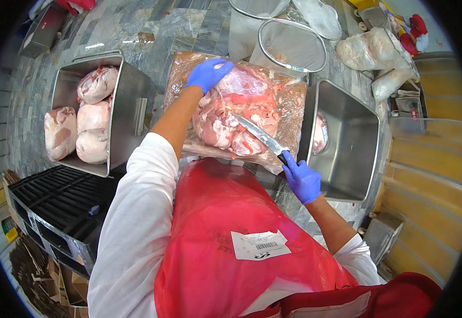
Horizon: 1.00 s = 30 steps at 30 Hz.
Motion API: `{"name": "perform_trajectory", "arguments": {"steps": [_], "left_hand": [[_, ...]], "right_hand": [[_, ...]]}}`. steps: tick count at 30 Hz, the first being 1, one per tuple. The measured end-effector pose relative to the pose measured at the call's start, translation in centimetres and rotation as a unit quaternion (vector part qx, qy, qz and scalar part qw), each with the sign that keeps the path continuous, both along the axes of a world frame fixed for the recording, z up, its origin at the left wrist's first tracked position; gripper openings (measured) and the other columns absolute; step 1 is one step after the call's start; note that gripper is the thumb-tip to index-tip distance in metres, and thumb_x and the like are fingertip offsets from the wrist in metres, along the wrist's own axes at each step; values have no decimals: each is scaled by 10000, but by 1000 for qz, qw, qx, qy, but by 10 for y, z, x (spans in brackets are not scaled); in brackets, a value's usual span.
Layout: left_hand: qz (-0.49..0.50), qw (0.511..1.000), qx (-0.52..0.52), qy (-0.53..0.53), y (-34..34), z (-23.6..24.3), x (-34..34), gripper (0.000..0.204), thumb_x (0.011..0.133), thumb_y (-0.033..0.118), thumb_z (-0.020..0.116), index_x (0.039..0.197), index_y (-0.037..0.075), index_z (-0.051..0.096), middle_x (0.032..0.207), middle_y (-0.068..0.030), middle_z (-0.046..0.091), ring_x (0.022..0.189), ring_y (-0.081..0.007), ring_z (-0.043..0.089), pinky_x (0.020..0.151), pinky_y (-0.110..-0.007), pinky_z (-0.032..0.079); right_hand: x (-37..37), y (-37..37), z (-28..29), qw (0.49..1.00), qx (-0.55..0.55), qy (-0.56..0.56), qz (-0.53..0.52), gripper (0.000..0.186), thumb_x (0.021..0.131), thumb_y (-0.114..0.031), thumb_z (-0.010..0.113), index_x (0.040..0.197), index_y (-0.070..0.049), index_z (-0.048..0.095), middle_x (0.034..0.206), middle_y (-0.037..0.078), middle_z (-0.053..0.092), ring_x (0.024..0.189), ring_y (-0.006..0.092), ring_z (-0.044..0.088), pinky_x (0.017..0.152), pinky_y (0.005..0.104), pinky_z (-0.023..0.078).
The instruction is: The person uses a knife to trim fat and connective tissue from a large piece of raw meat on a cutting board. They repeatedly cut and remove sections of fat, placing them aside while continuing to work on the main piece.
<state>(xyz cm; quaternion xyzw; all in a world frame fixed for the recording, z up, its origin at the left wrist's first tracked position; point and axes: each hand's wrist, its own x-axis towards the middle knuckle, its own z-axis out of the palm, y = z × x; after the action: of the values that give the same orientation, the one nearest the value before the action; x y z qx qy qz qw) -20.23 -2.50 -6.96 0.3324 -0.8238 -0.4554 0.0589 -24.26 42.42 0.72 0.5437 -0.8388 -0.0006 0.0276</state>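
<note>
The step in hand appears to be cutting or trimming the large piece of raw meat (239, 108), which lies on a film-covered brown slab (293, 114) in front of the person. The right hand (301, 179) is wrapped around the handle of a knife (260, 133), its blade slanting over the meat with the tip at the flesh. The left hand (208, 75) rests on the far left edge of the meat, seemingly steadying it; whether its fingers pinch any tissue cannot be told. The next move seems to call for that left hand to keep the piece firm, clear of the edge, while the right draws the blade along in a controlled stroke.
</note>
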Motion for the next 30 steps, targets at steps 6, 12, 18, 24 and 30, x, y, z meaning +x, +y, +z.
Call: {"name": "perform_trajectory", "arguments": {"steps": [6, 12, 18, 24, 30], "left_hand": [[51, 998, -3, 20, -7, -38, 19, 625, 971, 581, 651, 1305, 59, 725, 1312, -198, 719, 1226, -356, 680, 1048, -403, 512], [149, 923, -305, 180, 51, -23, 70, 450, 981, 358, 715, 1298, 39, 698, 1268, -197, 693, 1174, -389, 647, 1031, -478, 483], [-100, 902, -404, 116, 133, 2, 122, 392, 949, 259, 712, 1299, 91, 661, 1113, -130, 653, 1044, -325, 619, 924, -466, 472], [-149, 875, -455, 71, 124, -4, 111, 211, 897, 153, 623, 1100, 103, 652, 931, -98, 607, 909, -292, 608, 829, -450, 472], [-211, 846, -481, 96, 83, 2, 93, 129, 887, 135, 606, 1013, 110, 590, 896, -101, 585, 869, -293, 615, 795, -460, 484]], "right_hand": [[30, -5, -55, 994, -94, -21, -59, 545, 987, -396, 703, 1512, -322, 577, 713, 80, 535, 450, 268, 558, 424, 431, 481], [34, -12, -15, 936, -144, -282, -152, 538, 997, -333, 696, 1517, -281, 570, 883, 192, 722, 745, 394, 724, 675, 508, 574], [19, 15, 84, 946, -6, -275, -168, 483, 972, -270, 723, 1449, -276, 650, 901, 220, 731, 794, 416, 721, 700, 501, 569], [14, 4, 146, 985, 61, -149, -64, 503, 957, -296, 719, 1453, -321, 638, 801, 178, 683, 688, 377, 696, 644, 485, 569], [39, -28, 159, 990, 138, -12, -26, 425, 989, -310, 672, 1410, -255, 656, 765, 155, 655, 618, 334, 678, 546, 468, 541]]}}
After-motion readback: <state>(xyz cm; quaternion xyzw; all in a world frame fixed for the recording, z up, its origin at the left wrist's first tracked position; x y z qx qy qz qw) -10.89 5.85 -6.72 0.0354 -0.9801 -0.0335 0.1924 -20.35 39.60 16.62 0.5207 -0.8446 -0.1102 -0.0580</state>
